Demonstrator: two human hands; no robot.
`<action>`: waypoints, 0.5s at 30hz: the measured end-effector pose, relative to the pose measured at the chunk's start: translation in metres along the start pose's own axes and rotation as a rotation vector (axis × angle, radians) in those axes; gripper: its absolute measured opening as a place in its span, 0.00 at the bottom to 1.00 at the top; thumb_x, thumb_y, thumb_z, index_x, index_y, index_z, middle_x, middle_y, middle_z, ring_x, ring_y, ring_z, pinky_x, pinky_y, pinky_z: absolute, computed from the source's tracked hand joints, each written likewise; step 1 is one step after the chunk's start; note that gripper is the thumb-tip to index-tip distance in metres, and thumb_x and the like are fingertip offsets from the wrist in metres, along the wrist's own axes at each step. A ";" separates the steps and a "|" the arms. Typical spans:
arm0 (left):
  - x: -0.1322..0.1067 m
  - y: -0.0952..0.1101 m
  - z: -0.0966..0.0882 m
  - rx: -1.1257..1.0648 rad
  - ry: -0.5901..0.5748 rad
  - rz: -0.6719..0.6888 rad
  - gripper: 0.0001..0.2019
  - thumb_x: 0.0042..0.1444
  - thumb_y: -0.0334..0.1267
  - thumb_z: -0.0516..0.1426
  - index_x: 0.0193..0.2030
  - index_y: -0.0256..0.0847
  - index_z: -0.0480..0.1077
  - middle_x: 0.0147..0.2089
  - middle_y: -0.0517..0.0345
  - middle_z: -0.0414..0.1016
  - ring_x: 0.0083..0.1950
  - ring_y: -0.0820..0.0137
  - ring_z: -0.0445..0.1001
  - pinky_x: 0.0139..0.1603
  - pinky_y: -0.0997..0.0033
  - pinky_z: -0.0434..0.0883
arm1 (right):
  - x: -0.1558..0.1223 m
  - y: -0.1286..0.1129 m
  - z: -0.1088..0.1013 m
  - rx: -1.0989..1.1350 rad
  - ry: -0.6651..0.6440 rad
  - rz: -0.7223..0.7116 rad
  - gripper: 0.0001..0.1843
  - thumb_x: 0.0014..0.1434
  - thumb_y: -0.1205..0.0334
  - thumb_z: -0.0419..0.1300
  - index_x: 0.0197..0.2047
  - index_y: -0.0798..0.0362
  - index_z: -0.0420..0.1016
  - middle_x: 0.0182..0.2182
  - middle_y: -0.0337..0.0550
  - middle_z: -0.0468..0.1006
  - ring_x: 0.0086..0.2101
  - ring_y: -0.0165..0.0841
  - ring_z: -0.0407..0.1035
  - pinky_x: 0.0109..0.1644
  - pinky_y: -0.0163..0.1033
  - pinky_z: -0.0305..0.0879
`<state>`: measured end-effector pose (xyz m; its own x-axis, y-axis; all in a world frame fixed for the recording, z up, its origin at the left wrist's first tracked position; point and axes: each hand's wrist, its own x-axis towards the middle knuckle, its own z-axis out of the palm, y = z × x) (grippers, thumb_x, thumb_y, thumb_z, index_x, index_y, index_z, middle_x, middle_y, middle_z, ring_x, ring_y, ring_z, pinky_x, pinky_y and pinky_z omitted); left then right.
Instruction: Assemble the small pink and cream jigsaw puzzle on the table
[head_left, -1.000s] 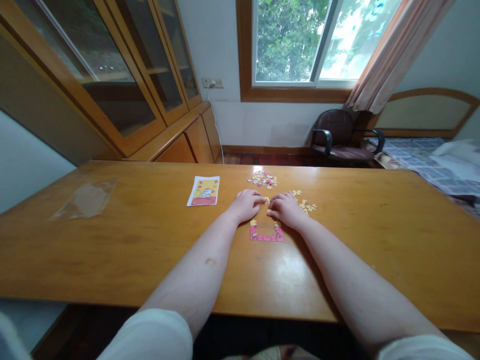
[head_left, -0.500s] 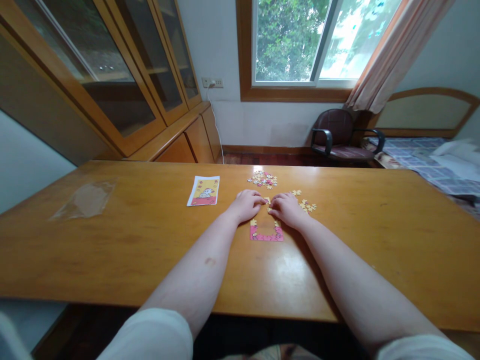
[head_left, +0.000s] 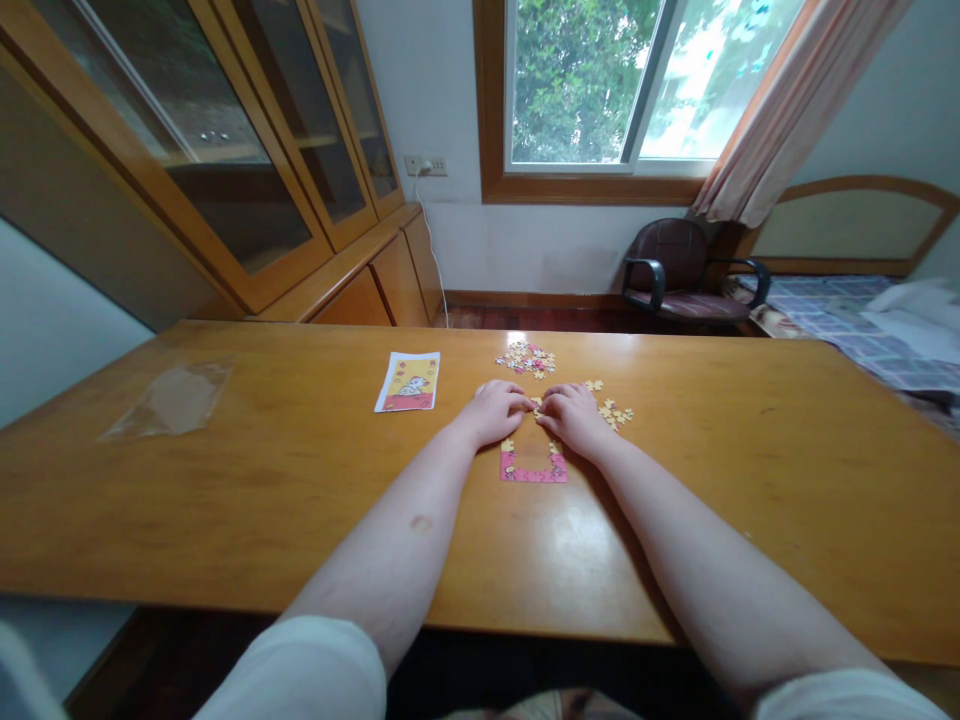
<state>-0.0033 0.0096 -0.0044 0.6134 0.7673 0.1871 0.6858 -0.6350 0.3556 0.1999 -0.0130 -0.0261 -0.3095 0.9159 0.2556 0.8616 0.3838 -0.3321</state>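
Yellow jigsaw puzzle pieces (head_left: 537, 403) show between the fingertips of both hands, partly covered by them. My left hand (head_left: 498, 408) is closed at the fingertips on one piece from the left. From the right, my right hand (head_left: 573, 414) pinches another small piece, its fingertips almost meeting those of the left. Just below the hands lies a joined puzzle border (head_left: 534, 475), pink along the bottom with yellow up both sides. My hands hide its upper part.
A heap of loose pieces (head_left: 527, 358) lies beyond the hands. More yellow pieces (head_left: 616, 413) are scattered right of my right hand. On the left are a picture card (head_left: 409, 382) and a clear plastic bag (head_left: 176, 399), all on the wooden table (head_left: 300, 520).
My right fingertips have shifted slightly up and inward, bringing their piece closer to the one at my left fingertips. The left hand has hardly moved.
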 end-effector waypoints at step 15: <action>-0.001 0.000 0.000 -0.005 0.006 0.013 0.13 0.60 0.39 0.54 0.46 0.51 0.79 0.51 0.56 0.76 0.54 0.62 0.70 0.60 0.58 0.66 | -0.004 -0.002 -0.005 0.013 0.006 -0.023 0.08 0.60 0.58 0.59 0.39 0.47 0.80 0.47 0.47 0.76 0.50 0.43 0.65 0.61 0.54 0.52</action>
<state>-0.0035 0.0088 -0.0045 0.6196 0.7597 0.1975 0.6760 -0.6443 0.3577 0.2014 -0.0175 -0.0222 -0.3273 0.9060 0.2684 0.8489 0.4067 -0.3375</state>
